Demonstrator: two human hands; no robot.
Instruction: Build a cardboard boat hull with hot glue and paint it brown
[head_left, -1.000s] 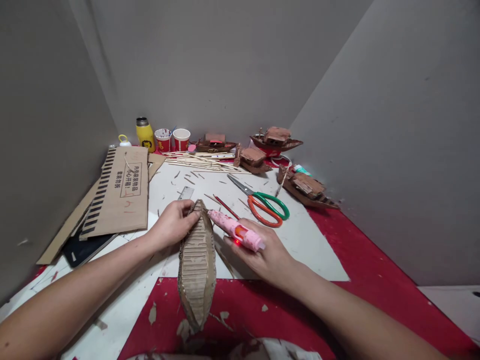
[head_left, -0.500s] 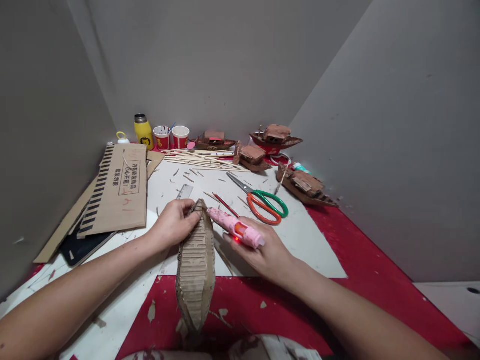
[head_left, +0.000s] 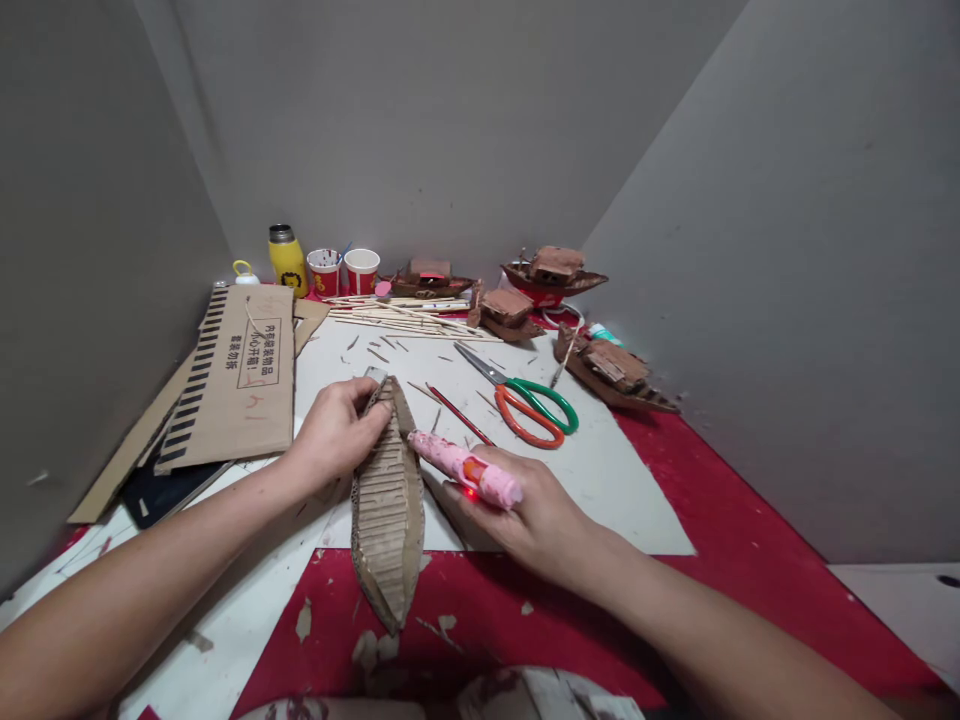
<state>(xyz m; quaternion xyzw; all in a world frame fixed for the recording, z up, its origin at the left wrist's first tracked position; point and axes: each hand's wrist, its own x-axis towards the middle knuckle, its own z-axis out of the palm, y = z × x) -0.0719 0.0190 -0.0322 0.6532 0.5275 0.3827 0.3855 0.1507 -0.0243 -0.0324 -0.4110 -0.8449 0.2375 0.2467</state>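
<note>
My left hand pinches the upper left edge of a long cardboard boat hull, its ribbed inner face turned up. Held in my right hand is a pink glue gun with a glowing red light. Its tip is at the hull's upper right edge; whether it touches cannot be made out. Scissors with green and orange handles lie beyond my right hand, beside a dark red pencil.
Printed cardboard lies at the left over a dark flat object. A yellow bottle, paper cups, thin sticks and several brown boat models stand or lie along the back. Cardboard scraps dot the white sheet.
The hull has been raised away from my body and slightly left with my left hand. The glue gun's tip has shifted a little down and left, now lower along the hull's right edge.
</note>
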